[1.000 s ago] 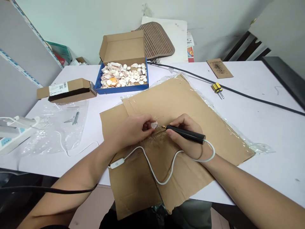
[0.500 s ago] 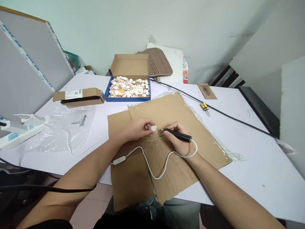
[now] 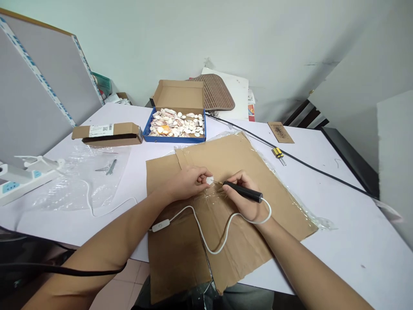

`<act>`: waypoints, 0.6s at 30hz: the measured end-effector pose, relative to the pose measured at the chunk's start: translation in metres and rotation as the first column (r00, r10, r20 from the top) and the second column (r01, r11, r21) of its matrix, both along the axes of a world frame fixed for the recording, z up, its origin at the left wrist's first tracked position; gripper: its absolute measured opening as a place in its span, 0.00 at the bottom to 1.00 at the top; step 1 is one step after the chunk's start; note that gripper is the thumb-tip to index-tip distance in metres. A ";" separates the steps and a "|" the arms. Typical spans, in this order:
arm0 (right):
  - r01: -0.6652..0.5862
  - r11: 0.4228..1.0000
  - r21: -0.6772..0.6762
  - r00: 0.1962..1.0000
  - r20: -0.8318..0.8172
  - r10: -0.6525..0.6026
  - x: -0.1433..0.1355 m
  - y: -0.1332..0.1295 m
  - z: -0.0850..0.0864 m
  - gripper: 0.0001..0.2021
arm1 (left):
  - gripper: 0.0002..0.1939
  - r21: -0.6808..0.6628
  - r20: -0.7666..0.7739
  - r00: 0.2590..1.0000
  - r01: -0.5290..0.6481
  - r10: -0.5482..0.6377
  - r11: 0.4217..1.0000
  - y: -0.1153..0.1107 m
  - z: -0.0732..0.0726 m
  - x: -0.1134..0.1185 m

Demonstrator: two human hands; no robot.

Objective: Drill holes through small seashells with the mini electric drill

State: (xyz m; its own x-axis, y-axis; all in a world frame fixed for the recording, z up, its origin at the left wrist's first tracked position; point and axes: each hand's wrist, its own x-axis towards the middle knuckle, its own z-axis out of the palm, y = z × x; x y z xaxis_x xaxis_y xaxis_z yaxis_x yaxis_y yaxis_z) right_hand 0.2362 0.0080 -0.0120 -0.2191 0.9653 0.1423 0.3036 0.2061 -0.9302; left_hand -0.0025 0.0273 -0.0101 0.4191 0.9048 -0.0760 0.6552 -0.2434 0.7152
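Pinching a small white shell (image 3: 209, 181) between thumb and fingertips, the left hand (image 3: 189, 183) presses it down on the cardboard sheet (image 3: 245, 159) near the middle of the counter (image 3: 338, 202). The right hand (image 3: 245, 200) is closed in a pen grip around a black pen-shaped tool (image 3: 242, 192), whose brass tip touches, or all but touches, the shell's right side. The shell lies directly between the two hands, just right of the left fingertips and just left of the tool's tip, so both are equally near it. The tool's long axis runs from the tip down and to the right, toward the counter's right edge, at a shallow tilt to the cardboard.

One white cord (image 3: 206, 232) leaves the tool's rear end, loops around the right wrist, crosses the cardboard toward the near edge and passes through one inline switch (image 3: 160, 225). One open blue box (image 3: 176, 138) heaped with many shells sits toward the far edge, with one closed brown carton (image 3: 108, 133) to its left. One yellow-and-black screwdriver (image 3: 278, 154) lies toward the far right beside one black cable (image 3: 322, 172). One power strip (image 3: 22, 180) sits at the left edge, next to one clear plastic bag (image 3: 80, 181).
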 end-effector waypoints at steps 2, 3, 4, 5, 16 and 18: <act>-0.002 1.000 0.007 1.000 -0.003 0.002 0.002 -0.002 -0.003 0.12 | 0.14 0.005 -0.002 1.000 -0.001 0.001 1.000 0.000 -0.001 0.000; -0.004 1.000 0.010 1.000 -0.007 0.004 0.003 -0.003 -0.004 0.12 | 0.14 0.005 -0.003 1.000 -0.002 0.002 1.000 0.000 -0.001 0.000; -0.007 1.000 0.012 1.000 -0.011 0.008 0.004 -0.003 -0.005 0.11 | 0.14 0.003 -0.004 1.000 0.000 0.000 1.000 -0.001 -0.002 -0.001; -0.011 1.000 0.014 1.000 -0.015 0.012 0.005 -0.003 -0.006 0.11 | 0.14 -0.001 -0.005 1.000 0.001 -0.001 1.000 -0.001 -0.003 -0.001; 0.011 0.999 0.041 0.998 -0.059 -0.008 0.004 -0.002 -0.011 0.10 | 0.14 0.038 -0.047 0.999 0.018 -0.016 0.999 0.000 -0.004 -0.002; 0.022 0.999 0.042 0.998 -0.059 -0.019 0.003 -0.002 -0.011 0.09 | 0.14 0.044 -0.049 0.999 0.017 -0.015 0.999 0.000 -0.005 -0.001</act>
State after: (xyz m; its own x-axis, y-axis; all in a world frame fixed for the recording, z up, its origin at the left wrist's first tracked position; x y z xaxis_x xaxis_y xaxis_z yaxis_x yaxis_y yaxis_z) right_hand 0.2396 0.0060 -0.0233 -0.1897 0.9621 0.1957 0.2538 0.2406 -0.9369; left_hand -0.0039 0.0270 -0.0146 0.4305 0.9008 -0.0568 0.6845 -0.2848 0.6710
